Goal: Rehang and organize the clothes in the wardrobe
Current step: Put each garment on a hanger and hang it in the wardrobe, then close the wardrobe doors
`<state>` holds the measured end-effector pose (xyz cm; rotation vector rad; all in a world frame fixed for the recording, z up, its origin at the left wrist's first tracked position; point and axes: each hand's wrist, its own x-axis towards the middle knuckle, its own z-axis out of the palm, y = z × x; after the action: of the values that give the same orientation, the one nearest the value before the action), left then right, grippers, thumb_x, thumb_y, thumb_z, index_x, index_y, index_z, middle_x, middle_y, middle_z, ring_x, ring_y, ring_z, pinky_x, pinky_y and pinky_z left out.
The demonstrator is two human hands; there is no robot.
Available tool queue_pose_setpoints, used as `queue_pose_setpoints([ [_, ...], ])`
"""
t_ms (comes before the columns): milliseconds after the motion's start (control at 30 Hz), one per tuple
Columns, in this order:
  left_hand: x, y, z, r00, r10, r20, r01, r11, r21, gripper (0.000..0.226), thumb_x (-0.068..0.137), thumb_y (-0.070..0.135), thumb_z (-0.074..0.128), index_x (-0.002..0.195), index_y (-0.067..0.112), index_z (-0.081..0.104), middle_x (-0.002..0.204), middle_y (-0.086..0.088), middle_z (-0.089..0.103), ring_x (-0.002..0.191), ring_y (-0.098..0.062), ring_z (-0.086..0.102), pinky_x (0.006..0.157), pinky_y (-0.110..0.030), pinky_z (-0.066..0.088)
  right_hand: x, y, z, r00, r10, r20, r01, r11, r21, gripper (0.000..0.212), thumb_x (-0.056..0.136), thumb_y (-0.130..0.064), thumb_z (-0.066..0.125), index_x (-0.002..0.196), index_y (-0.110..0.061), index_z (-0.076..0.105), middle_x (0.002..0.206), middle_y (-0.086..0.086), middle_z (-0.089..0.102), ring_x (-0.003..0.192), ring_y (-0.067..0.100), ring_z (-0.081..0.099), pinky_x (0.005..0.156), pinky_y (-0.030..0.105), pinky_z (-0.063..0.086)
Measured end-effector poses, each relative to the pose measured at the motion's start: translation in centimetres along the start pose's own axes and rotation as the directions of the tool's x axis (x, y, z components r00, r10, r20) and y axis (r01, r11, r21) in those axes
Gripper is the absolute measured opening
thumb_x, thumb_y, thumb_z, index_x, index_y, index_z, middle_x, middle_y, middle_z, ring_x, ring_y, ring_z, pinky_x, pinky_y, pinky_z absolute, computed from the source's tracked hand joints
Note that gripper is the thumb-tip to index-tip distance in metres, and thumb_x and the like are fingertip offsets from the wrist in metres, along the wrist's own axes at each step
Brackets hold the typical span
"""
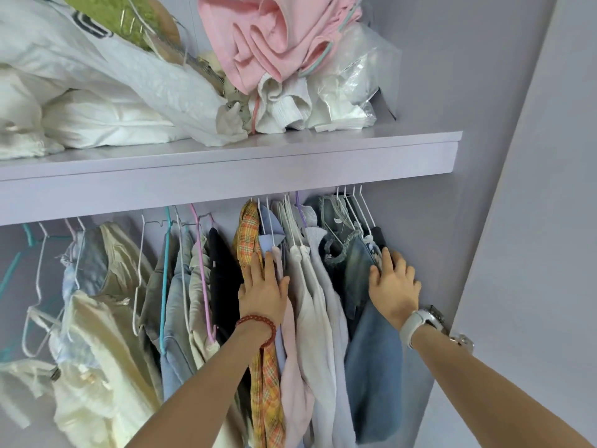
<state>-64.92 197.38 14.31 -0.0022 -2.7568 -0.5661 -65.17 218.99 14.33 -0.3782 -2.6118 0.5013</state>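
Below the shelf [226, 185] the hanging clothes [310, 302] pack the right half tightly, up to the wardrobe side wall [452, 253]. On the left, bare hangers [38, 286] hang loosely, with open gaps between them. The shelf top is crowded with piled clothes and bags [161, 76], with only a narrow bare strip at the near edge.

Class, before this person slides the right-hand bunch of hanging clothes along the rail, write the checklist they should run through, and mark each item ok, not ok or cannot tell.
1. Left hand flat against the plaid shirt: ok.
2. Right hand on the denim garments: ok.
3. White hangers hooked on the rail: cannot tell, the shelf hides it.
4. Free rail space further left: not ok, clothes crowd it.
5. Shelf pile stable: cannot tell.
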Motion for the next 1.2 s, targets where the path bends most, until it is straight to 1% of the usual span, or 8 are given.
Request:
queue_pose_setpoints([
  [200, -5.6, -0.5, -3.7, 0.989, 0.142, -0.028, -0.135, 0.976, 0.169, 0.059, 0.096, 0.037, 0.035, 0.147, 0.020, 0.013, 0.155, -0.007, 0.006, 0.142, -0.026, 0.006, 0.112, -0.051, 0.011, -6.0, 1.3, -3.7, 0.988, -0.143, -0.054, 0.141, 0.989, -0.043, 0.057, 0.088, -0.032, 0.030, 0.140, -0.009, 0.035, 0.145, 0.017, 0.034, 0.133, 0.038, 0.029, 0.107, 0.054, 0.020],
  [367, -15.3, -2.9, -3.3, 0.968, 0.250, -0.026, -0.233, 0.930, 0.283, 0.055, 0.084, 0.037, 0.033, 0.128, 0.013, 0.053, 0.135, -0.014, 0.050, 0.120, -0.036, 0.050, 0.090, -0.062, 0.040, -15.8, 3.2, -5.2, 0.975, -0.222, 0.005, 0.220, 0.964, -0.152, 0.049, 0.085, -0.029, 0.039, 0.127, -0.006, 0.053, 0.130, 0.021, 0.052, 0.120, 0.039, 0.048, 0.097, 0.061, 0.035],
  [533, -19.7, -0.2, -5.4, 0.918, 0.396, -0.037, -0.372, 0.887, 0.272, 0.057, 0.083, 0.039, 0.031, 0.127, 0.011, 0.054, 0.134, -0.017, 0.050, 0.119, -0.037, 0.051, 0.086, -0.063, 0.042, -20.7, 4.9, -11.5, 0.947, -0.312, -0.074, 0.297, 0.940, -0.171, 0.050, 0.080, -0.028, 0.032, 0.117, -0.006, 0.057, 0.121, 0.019, 0.058, 0.112, 0.039, 0.055, 0.090, 0.059, 0.041],
  [733, -20.1, 12.5, -12.6, 0.722, 0.629, -0.288, -0.611, 0.775, 0.160, 0.055, 0.084, 0.036, 0.034, 0.130, 0.012, 0.050, 0.137, -0.017, 0.047, 0.124, -0.038, 0.046, 0.094, -0.063, 0.036, -21.4, 7.5, -24.3, 0.819, -0.427, -0.383, 0.361, 0.903, -0.235, 0.042, 0.084, -0.021, 0.034, 0.119, -0.008, 0.053, 0.125, 0.017, 0.055, 0.120, 0.033, 0.043, 0.096, 0.052, 0.040],
  [900, -21.0, 23.6, -17.8, 0.507, 0.692, -0.513, -0.778, 0.624, 0.072, 0.050, 0.085, 0.032, 0.037, 0.131, 0.014, 0.040, 0.139, -0.017, 0.044, 0.128, -0.035, 0.041, 0.101, -0.058, 0.030, -22.4, 9.6, -35.8, 0.560, -0.519, -0.645, 0.418, 0.850, -0.321, 0.038, 0.082, -0.011, 0.039, 0.119, -0.009, 0.049, 0.126, 0.017, 0.050, 0.122, 0.032, 0.038, 0.099, 0.047, 0.032],
  [1000, -22.2, 28.7, -19.6, 0.390, 0.717, -0.578, -0.848, 0.524, 0.079, 0.047, 0.085, 0.031, 0.038, 0.131, 0.018, 0.039, 0.139, -0.012, 0.044, 0.129, -0.028, 0.037, 0.106, -0.050, 0.028, -22.4, 11.6, -41.1, 0.461, -0.430, -0.776, 0.233, 0.903, -0.361, 0.049, 0.081, -0.012, 0.041, 0.130, -0.009, 0.041, 0.134, 0.015, 0.038, 0.127, 0.033, 0.033, 0.105, 0.050, 0.022],
  [1133, -23.8, 32.8, -19.8, 0.321, 0.787, -0.528, -0.864, 0.471, 0.178, 0.051, 0.085, 0.034, 0.038, 0.135, 0.022, 0.035, 0.143, -0.010, 0.041, 0.131, -0.028, 0.038, 0.105, -0.052, 0.030, -20.9, 13.8, -44.0, 0.666, -0.001, -0.746, 0.095, 0.992, 0.084, 0.060, 0.090, -0.011, 0.040, 0.144, 0.000, 0.015, 0.145, 0.020, 0.030, 0.134, 0.034, 0.027, 0.108, 0.042, 0.024],
  [1200, -24.2, 33.7, -19.9, 0.305, 0.801, -0.515, -0.867, 0.457, 0.199, 0.052, 0.086, 0.036, 0.036, 0.136, 0.024, 0.033, 0.145, -0.010, 0.038, 0.132, -0.029, 0.036, 0.105, -0.055, 0.030, -20.5, 14.2, -43.7, 0.829, 0.070, -0.555, 0.116, 0.949, 0.293, 0.054, 0.094, -0.016, 0.038, 0.143, -0.004, 0.017, 0.116, 0.008, 0.055, 0.106, 0.029, 0.053, 0.082, 0.031, 0.038],
])
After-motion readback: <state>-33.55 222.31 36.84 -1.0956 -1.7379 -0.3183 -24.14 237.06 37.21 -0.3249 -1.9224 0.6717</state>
